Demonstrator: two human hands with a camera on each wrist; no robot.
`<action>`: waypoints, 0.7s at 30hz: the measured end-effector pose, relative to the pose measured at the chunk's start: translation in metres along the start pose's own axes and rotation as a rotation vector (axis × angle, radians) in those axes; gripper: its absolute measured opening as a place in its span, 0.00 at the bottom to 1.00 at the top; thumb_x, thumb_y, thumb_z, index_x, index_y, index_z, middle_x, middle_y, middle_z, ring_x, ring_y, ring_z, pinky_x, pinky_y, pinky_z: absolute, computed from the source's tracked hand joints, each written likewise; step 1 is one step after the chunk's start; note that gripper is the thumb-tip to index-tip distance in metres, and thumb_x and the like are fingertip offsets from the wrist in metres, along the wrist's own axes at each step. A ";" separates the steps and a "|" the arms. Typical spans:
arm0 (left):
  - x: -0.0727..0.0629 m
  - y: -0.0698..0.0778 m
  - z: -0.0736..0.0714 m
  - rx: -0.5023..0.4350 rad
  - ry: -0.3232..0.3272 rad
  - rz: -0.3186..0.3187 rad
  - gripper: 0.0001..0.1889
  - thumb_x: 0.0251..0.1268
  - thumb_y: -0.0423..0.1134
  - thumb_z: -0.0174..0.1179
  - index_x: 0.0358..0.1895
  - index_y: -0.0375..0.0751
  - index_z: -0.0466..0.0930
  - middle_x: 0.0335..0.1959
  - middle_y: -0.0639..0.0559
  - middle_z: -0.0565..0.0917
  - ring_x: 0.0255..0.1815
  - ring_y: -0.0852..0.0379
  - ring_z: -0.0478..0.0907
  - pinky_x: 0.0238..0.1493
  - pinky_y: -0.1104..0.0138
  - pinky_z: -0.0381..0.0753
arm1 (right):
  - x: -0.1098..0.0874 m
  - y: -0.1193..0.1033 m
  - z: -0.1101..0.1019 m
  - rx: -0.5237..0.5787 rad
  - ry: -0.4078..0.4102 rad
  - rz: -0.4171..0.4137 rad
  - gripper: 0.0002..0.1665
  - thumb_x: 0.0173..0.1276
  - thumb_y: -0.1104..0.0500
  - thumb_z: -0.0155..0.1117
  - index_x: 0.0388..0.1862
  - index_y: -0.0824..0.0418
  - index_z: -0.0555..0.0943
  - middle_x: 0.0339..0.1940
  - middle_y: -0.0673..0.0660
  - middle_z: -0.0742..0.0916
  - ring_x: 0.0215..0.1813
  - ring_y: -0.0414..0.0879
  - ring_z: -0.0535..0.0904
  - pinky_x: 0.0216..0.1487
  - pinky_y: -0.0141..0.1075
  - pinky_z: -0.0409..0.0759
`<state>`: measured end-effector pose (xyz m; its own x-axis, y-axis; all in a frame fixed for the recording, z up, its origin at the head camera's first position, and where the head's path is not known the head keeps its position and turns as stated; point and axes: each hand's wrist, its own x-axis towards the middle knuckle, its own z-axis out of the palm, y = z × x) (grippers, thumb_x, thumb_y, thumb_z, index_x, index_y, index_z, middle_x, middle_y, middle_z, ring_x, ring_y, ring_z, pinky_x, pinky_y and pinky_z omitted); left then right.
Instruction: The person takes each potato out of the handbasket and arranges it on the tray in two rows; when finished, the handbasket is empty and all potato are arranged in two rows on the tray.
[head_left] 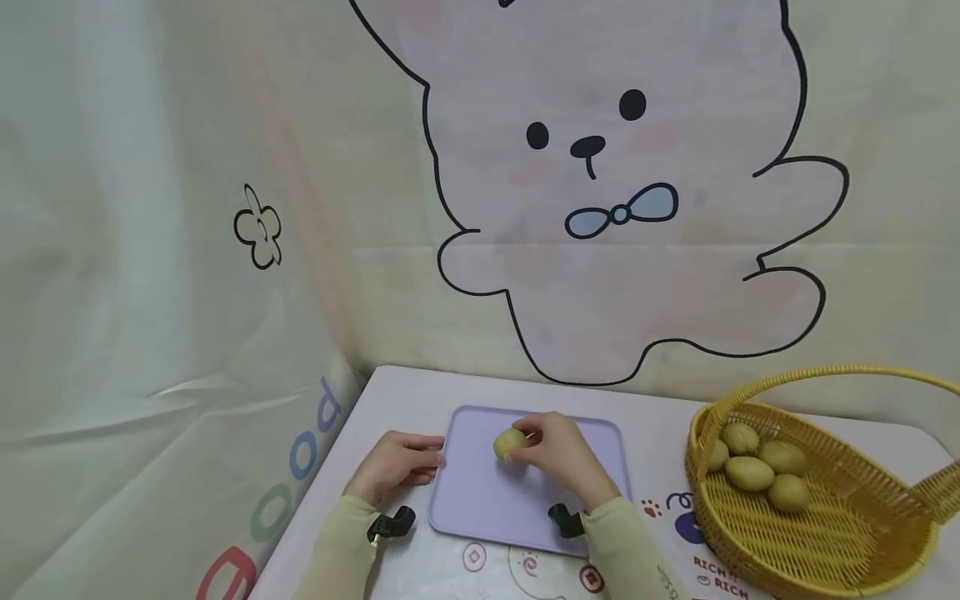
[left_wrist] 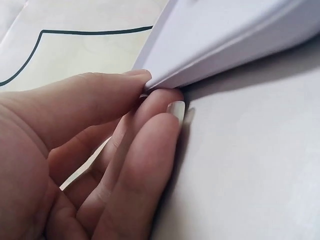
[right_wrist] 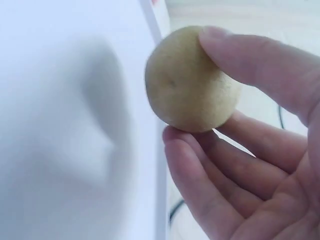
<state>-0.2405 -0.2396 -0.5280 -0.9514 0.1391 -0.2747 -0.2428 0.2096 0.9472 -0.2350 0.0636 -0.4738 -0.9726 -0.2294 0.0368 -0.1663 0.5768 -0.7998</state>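
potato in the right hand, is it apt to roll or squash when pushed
The potato would probably roll if pushed, being rounded. It is likely firm, as the right hand pinches it without visible denting. The tray has a raised rim that might stop it rolling off.

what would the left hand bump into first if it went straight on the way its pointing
The lilac tray at once: the left hand pinches its edge. Next in line seems the potato in the right hand, though its height over the tray is hard to judge.
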 end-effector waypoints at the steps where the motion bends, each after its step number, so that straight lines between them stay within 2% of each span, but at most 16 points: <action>1: 0.000 0.000 0.000 0.000 -0.001 -0.001 0.24 0.63 0.35 0.78 0.62 0.34 0.88 0.34 0.49 0.92 0.28 0.63 0.85 0.35 0.70 0.90 | 0.004 -0.001 0.005 0.001 0.007 0.010 0.29 0.53 0.59 0.89 0.55 0.62 0.91 0.43 0.53 0.92 0.45 0.43 0.87 0.46 0.38 0.85; 8: 0.003 0.001 0.000 0.006 -0.001 -0.010 0.23 0.62 0.36 0.79 0.61 0.37 0.89 0.37 0.49 0.93 0.28 0.63 0.86 0.35 0.71 0.90 | 0.029 -0.004 0.036 0.018 0.021 0.042 0.30 0.53 0.57 0.90 0.55 0.63 0.91 0.45 0.55 0.93 0.44 0.44 0.87 0.49 0.42 0.87; 16: 0.003 0.002 0.000 0.054 0.014 -0.019 0.24 0.62 0.38 0.79 0.62 0.40 0.90 0.39 0.50 0.93 0.30 0.62 0.85 0.36 0.71 0.89 | 0.036 -0.006 0.044 0.028 0.036 0.042 0.29 0.54 0.57 0.89 0.55 0.64 0.91 0.42 0.54 0.94 0.42 0.42 0.86 0.47 0.39 0.86; 21: 0.005 0.000 0.001 0.049 0.021 -0.029 0.24 0.61 0.39 0.80 0.61 0.41 0.90 0.38 0.50 0.93 0.29 0.62 0.85 0.35 0.71 0.89 | 0.036 -0.005 0.047 0.025 0.038 0.043 0.30 0.55 0.57 0.88 0.56 0.65 0.91 0.43 0.55 0.94 0.43 0.43 0.86 0.49 0.40 0.86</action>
<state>-0.2446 -0.2378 -0.5293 -0.9482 0.1118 -0.2974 -0.2609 0.2604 0.9296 -0.2618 0.0159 -0.4965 -0.9843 -0.1750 0.0243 -0.1207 0.5654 -0.8159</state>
